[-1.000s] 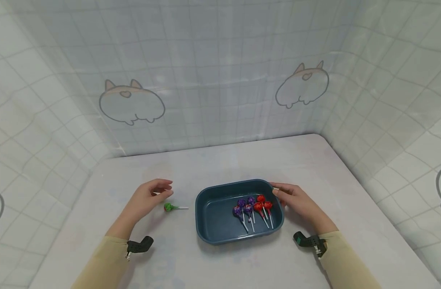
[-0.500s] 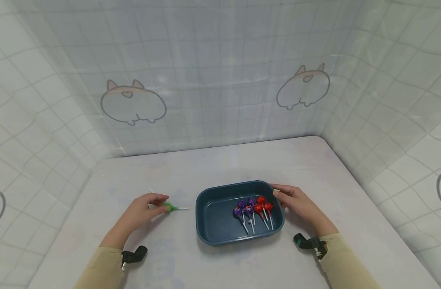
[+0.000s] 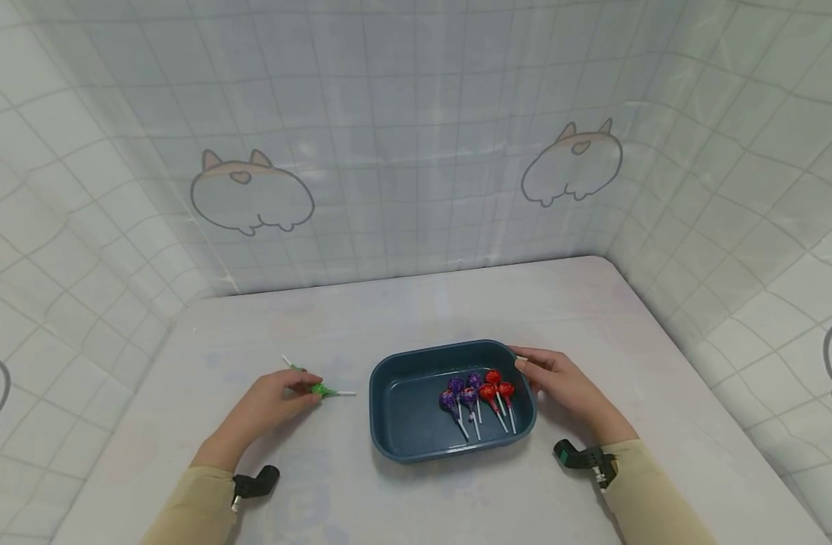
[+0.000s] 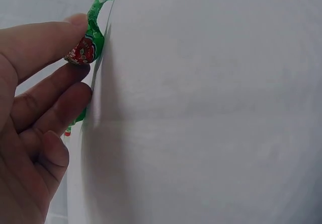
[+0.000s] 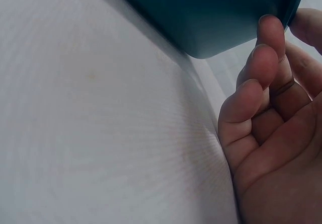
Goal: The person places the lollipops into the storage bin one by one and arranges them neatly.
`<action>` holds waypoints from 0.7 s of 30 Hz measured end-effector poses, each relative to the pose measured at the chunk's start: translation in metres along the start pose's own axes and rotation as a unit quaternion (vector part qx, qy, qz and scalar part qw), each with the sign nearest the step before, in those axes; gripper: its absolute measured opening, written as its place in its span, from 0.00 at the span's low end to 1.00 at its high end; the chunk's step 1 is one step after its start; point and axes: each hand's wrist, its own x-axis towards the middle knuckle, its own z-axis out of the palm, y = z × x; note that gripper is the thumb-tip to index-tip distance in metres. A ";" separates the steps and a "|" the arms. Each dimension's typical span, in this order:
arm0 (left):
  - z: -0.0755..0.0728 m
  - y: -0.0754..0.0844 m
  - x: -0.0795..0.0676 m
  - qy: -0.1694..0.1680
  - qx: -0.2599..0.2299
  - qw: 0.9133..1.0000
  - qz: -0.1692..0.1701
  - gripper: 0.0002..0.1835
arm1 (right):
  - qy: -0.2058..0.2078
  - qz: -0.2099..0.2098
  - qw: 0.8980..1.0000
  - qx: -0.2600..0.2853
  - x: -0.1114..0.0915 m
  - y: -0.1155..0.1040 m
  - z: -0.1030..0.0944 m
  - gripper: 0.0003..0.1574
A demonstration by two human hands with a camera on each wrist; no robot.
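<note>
My left hand pinches the wrapped head of a green lollipop between thumb and fingertips. That lollipop lies on the table with its white stick pointing right, toward the dark blue rectangular tray. In the left wrist view, red print shows on the green wrapper. Just behind the hand lies another green lollipop, its head mostly hidden by the fingers. At the tray's right end, my right hand grips the rim, thumb on top and fingers along the outer wall. In the right wrist view, fingertips press against that wall.
Several purple lollipops and three red lollipops lie in the right half of the tray. A white cloth covers the table. Grid-patterned curtains with cartoon drawings enclose the back and sides.
My left hand has come down and closed its fingertips on the green lollipop's head. The other green lollipop's stick has come into view behind the hand. My right hand and the tray stay put.
</note>
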 end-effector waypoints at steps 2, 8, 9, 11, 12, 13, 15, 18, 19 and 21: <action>0.001 0.000 -0.001 0.002 0.004 1.000 0.003 0.17 | 0.000 -0.002 1.000 0.001 0.000 0.000 0.000 0.31; 0.002 0.001 -0.001 0.008 0.020 1.000 0.008 0.17 | 0.002 -0.003 1.000 0.003 0.001 0.003 0.000 0.32; 0.002 0.001 -0.001 0.008 0.018 1.000 0.007 0.18 | 0.002 -0.004 1.000 0.003 0.001 0.003 0.000 0.32; 0.002 0.002 -0.001 0.010 0.012 1.000 0.002 0.19 | 0.002 -0.005 1.000 0.004 0.001 0.004 0.000 0.32; 0.001 0.002 -0.001 0.012 0.006 1.000 -0.003 0.20 | 0.002 -0.005 1.000 0.004 0.000 0.004 -0.001 0.32; 0.001 0.002 -0.001 0.014 -0.002 1.000 -0.008 0.21 | 0.001 -0.005 1.000 0.005 0.000 0.004 -0.001 0.32; 0.000 0.002 -0.001 0.018 -0.022 0.999 -0.017 0.21 | 0.001 -0.005 1.000 0.006 0.001 0.004 -0.001 0.31; -0.002 0.004 0.000 0.022 -0.061 0.997 -0.030 0.19 | -0.001 -0.003 1.000 0.008 0.001 0.004 -0.001 0.31; -0.003 0.005 0.000 0.021 -0.077 0.996 -0.034 0.18 | -0.001 -0.003 1.000 0.007 0.001 0.004 -0.001 0.31; -0.005 0.007 0.001 0.023 -0.103 0.994 -0.042 0.17 | -0.002 -0.003 1.000 0.008 0.001 0.004 -0.001 0.31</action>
